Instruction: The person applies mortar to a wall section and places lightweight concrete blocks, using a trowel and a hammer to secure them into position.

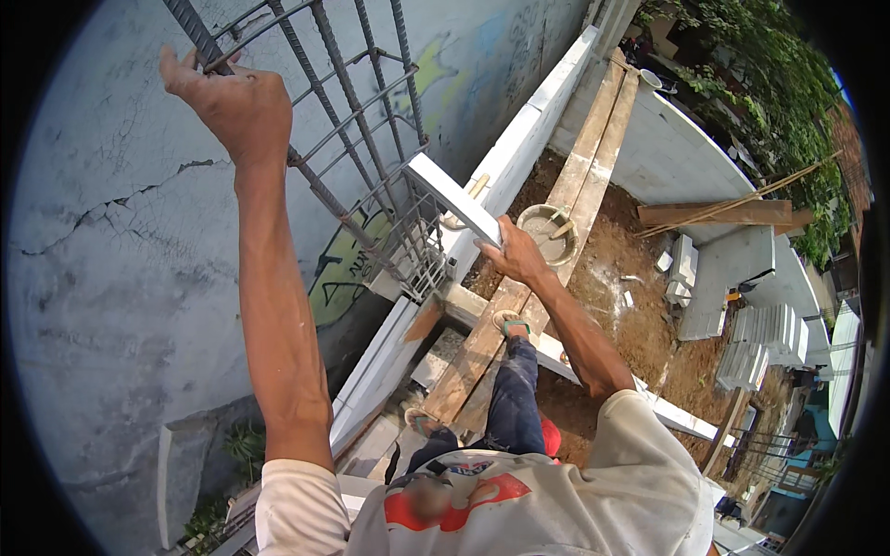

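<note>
Up at the left, my left hand (232, 107) is closed around a thick ribbed bar of the steel rebar cage (324, 195), which rises beside the grey wall. My right hand (516, 252) grips the near right end of a thin white lightweight block (454, 199). The block slants toward the cage, its far end close to the bars; I cannot tell whether they touch. Beyond it, a wooden-handled tool (479, 186) lies on the white block wall (533, 116). A bucket (549, 232) with grey mortar and a trowel-like tool in it stands on the planks, right of my right hand.
My feet stand on long wooden planks (584, 148) raised above brown soil. A cracked grey wall (120, 278) with graffiti fills the left. White blocks (765, 334) are stacked at the right, near a leaning board (723, 213) and bamboo poles. Trees (742, 83) hang over the far right.
</note>
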Action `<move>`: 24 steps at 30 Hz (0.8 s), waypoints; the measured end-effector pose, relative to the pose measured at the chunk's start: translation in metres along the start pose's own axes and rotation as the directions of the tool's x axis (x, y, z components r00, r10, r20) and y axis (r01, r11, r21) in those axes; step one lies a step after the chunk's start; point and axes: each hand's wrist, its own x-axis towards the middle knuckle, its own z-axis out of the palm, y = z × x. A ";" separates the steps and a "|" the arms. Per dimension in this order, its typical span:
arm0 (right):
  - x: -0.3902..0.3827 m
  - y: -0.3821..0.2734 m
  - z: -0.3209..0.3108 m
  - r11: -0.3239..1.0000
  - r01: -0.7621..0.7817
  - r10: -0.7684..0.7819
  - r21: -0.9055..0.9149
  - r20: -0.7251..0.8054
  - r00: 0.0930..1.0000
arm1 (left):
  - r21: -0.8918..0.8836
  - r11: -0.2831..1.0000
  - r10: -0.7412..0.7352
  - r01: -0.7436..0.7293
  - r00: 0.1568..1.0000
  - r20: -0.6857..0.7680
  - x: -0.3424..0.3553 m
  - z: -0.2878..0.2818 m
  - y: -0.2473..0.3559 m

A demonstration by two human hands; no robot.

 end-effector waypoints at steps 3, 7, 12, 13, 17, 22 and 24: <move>-0.004 0.004 0.002 0.997 -0.075 0.074 0.026 0.037 0.997 | 0.008 1.000 -0.015 0.016 1.000 -0.020 -0.003 0.007 -0.002; -0.001 0.002 -0.005 1.000 -0.002 0.004 0.024 -0.073 0.997 | 0.100 0.995 -0.013 0.014 1.000 -0.013 0.003 0.010 -0.014; 0.010 0.014 -0.015 1.000 -0.010 0.007 -0.021 -0.136 0.991 | 0.093 0.994 -0.060 0.060 0.998 0.000 0.004 0.009 -0.013; 0.011 0.011 -0.016 1.000 -0.031 0.031 0.006 -0.089 0.996 | 0.109 0.993 -0.055 0.054 0.998 0.003 0.004 0.007 -0.013; 0.011 0.007 -0.016 0.999 -0.041 0.042 0.013 -0.082 0.996 | 0.017 1.000 -0.001 0.001 1.000 0.008 0.005 0.003 -0.009; 0.012 0.012 -0.011 0.998 -0.014 0.005 -0.061 -0.142 0.990 | 0.141 0.990 0.031 -0.029 0.999 -0.008 -0.006 0.004 -0.007; 0.018 0.023 -0.006 0.998 -0.017 0.007 -0.065 -0.157 0.988 | 0.104 0.994 -0.031 0.030 0.999 0.007 -0.009 0.004 -0.004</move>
